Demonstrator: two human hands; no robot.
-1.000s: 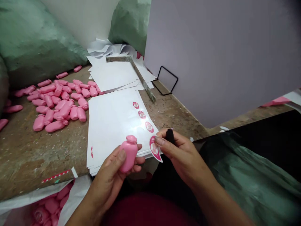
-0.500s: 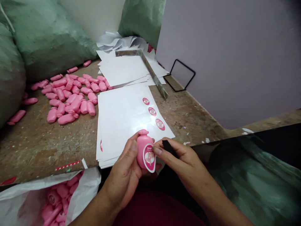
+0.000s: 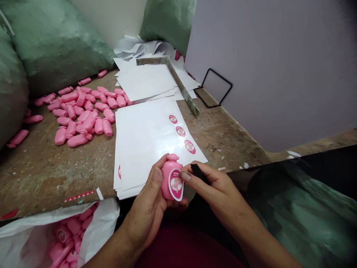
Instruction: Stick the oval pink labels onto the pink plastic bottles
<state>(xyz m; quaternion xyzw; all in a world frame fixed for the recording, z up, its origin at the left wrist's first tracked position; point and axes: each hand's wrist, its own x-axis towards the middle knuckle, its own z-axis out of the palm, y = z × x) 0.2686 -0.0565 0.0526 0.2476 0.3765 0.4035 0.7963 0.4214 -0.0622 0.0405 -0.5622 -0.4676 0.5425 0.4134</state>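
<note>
My left hand [image 3: 147, 203] is closed around a small pink plastic bottle [image 3: 166, 178], held upright with a slight tilt above the front edge of the sheets. On the bottle's front sits an oval pink-and-white label [image 3: 176, 188], its pointed lower end standing a little off the side. My right hand [image 3: 213, 186] pinches the label's upper right edge between thumb and forefinger. A black band [image 3: 198, 172] wraps one of that hand's fingers. Behind the bottle lies a stack of white sticker sheets [image 3: 142, 137]; the top one carries three labels [image 3: 180, 131] along its right side.
Many pink bottles [image 3: 89, 121] are heaped at the left of the worn table [image 3: 30, 167]. A white sack [image 3: 107, 217] below holds more. Loose white sheets [image 3: 147, 80] lie behind, under an angled strip [image 3: 181, 87]. Green sacks [image 3: 61, 44] and a black wire stand [image 3: 231, 86] are farther back.
The bottle has turned slightly in my left hand, and the label's lower end now lies closer to its side. My right hand keeps its pinch at the label's edge.
</note>
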